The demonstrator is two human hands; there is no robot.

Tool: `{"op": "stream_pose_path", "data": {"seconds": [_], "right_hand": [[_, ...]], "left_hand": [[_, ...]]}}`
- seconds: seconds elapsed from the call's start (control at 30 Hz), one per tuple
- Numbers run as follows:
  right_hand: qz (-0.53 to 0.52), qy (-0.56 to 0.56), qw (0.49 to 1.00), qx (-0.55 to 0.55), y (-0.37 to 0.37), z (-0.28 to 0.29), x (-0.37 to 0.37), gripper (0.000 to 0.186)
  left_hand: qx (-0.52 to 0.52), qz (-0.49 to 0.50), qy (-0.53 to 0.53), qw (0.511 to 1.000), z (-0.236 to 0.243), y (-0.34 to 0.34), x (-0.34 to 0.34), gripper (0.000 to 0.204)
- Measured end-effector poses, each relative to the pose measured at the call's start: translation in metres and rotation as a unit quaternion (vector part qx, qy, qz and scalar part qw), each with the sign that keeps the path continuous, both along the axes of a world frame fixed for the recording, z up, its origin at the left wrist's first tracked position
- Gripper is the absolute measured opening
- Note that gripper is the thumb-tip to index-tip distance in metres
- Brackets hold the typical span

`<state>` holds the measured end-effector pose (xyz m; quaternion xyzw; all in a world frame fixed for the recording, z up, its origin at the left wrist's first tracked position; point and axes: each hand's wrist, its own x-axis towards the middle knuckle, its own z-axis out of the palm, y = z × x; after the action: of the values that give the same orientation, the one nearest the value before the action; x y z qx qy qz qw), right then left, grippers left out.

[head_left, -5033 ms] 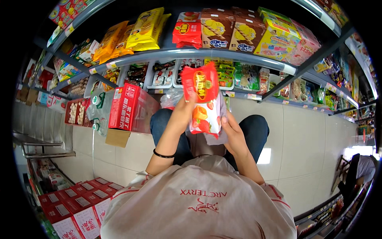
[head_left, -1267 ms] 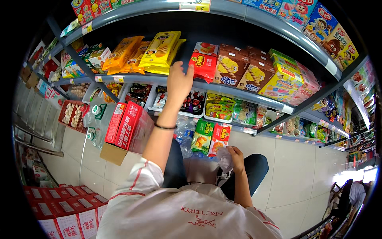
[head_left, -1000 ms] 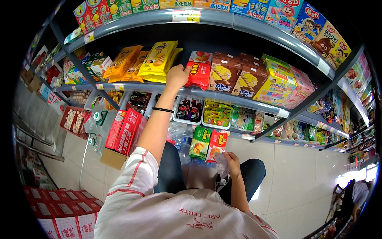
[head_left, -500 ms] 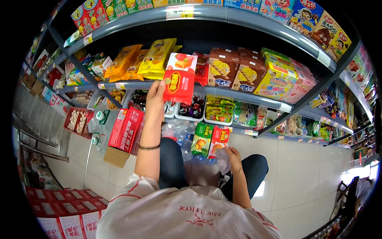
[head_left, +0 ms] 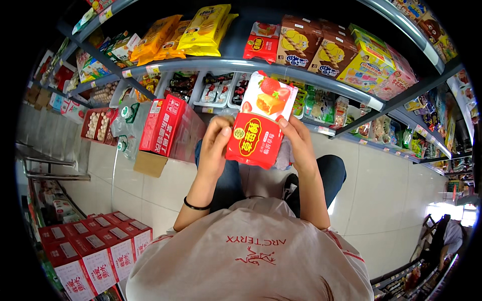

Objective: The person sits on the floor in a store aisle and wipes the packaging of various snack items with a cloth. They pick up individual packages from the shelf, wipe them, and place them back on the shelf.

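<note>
Between my hands is a red and white packet of strawberry pastries [head_left: 261,123], its front face up and slightly tilted. My left hand [head_left: 217,143] is closed at its left edge, the fingers curled by the seam. With the thumb on the front, my right hand [head_left: 299,143] grips the right edge. Bunched under that hand is a crumpled grey cloth [head_left: 285,154], mostly hidden by the packet. A similar red packet [head_left: 262,43] stands on the shelf ahead, beside brown biscuit boxes [head_left: 297,42].
Yellow snack bags [head_left: 206,27] lie on the shelf [head_left: 236,64] to the left. White bins [head_left: 213,90] of small wrapped snacks line the level below. On the floor at left are a red carton [head_left: 163,123] and a box of eggs [head_left: 98,125]. Stacked red-white boxes [head_left: 95,246] stand behind left.
My left hand has brought the pastry packet down and right from the shelf front. My right hand has risen from near my knees, with the grey cloth, to the packet's other edge.
</note>
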<state>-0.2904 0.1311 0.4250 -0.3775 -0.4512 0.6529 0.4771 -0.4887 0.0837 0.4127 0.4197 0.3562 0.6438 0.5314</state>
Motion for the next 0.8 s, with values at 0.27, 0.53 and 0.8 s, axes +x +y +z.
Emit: {"op": "stream_pose_path", "data": {"seconds": [0.27,0.53,0.8], "right_hand": [[-0.087,-0.195,0.974,0.077,-0.02,0.003,0.009,0.03],[-0.268,-0.246,0.846,0.39,-0.017,0.054,0.017,0.043],[0.029,-0.426,0.765,0.482,-0.034,0.015,-0.015,0.047]], "left_hand": [[-0.162,-0.188,-0.435,0.866,-0.039,0.006,0.014,0.063],[-0.164,-0.268,-0.392,0.864,-0.03,0.004,0.02,0.068],[-0.19,-0.243,-0.386,0.869,-0.045,0.015,0.014,0.064]]}}
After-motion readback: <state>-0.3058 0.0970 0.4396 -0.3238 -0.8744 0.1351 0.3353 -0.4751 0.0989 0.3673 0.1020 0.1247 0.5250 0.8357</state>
